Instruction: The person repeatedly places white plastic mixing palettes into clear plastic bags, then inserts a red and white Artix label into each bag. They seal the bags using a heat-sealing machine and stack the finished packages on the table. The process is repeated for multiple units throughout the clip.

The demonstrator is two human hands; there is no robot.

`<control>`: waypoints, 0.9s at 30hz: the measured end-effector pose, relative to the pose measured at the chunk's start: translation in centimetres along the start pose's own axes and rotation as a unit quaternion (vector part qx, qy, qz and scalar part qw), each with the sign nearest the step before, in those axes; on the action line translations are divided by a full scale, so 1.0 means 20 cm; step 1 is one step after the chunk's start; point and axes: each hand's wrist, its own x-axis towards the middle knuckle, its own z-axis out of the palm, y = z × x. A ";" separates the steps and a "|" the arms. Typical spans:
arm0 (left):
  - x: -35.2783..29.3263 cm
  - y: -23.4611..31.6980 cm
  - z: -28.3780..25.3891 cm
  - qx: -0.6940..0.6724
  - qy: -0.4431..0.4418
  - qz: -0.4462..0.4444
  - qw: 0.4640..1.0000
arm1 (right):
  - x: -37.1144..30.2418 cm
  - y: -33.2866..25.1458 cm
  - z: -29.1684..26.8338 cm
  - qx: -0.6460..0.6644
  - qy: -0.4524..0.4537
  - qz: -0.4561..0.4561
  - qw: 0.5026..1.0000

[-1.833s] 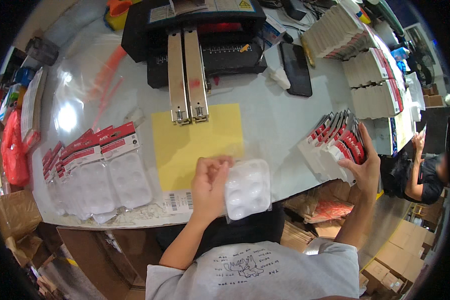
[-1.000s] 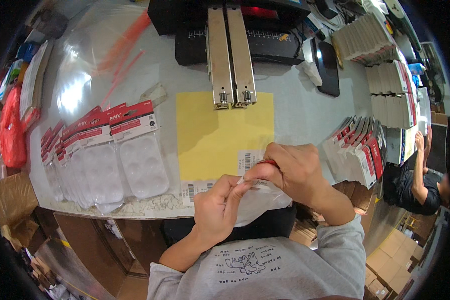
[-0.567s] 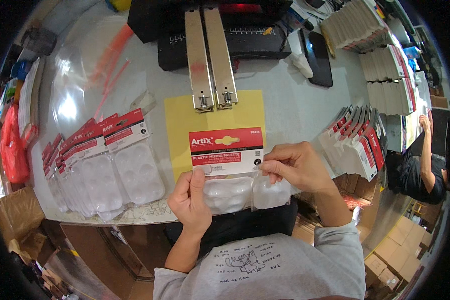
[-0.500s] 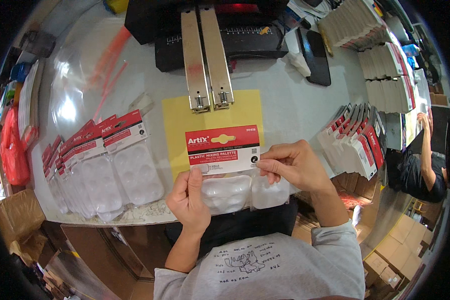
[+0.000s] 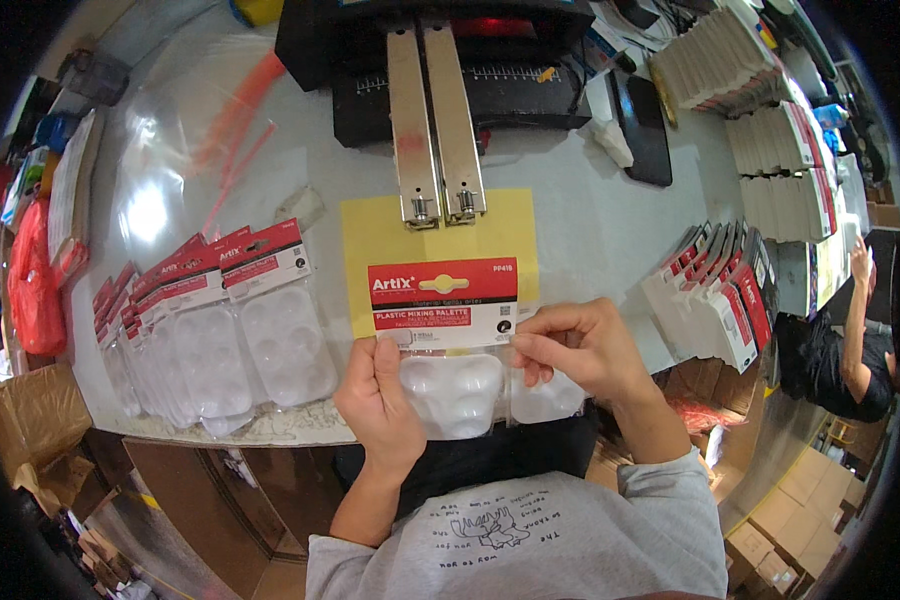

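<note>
A red and white header card (image 5: 443,305) with a hang slot is held upright in front of me. My left hand (image 5: 382,408) pinches its lower left corner, thumb on the front. At the lower right corner, my right hand (image 5: 588,345) pinches the card's edge between thumb and fingers. Below the card hangs a clear-bagged white plastic mixing palette (image 5: 453,390) with rounded wells. Another bagged white palette (image 5: 545,398) lies under my right hand at the table edge. Just beyond the card, a yellow sheet (image 5: 370,235) lies beneath two metal stapler arms (image 5: 413,140).
Finished-looking carded palettes (image 5: 205,345) overlap in a row on the left. Folded header cards (image 5: 715,295) fan out on the right, with stacked cards (image 5: 780,205) behind. A black phone (image 5: 642,130) lies beside the black machine (image 5: 460,85). A co-worker's arm (image 5: 855,320) shows far right.
The view has shifted slightly, so the table things sit a little to the right. The palette under the card now shows more of its wells. Both hands keep their pinch on the card.
</note>
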 end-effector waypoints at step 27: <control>0.18 0.05 -0.06 0.388 0.027 0.144 0.910 | -0.60 -0.06 -0.78 -0.469 0.399 -0.041 0.787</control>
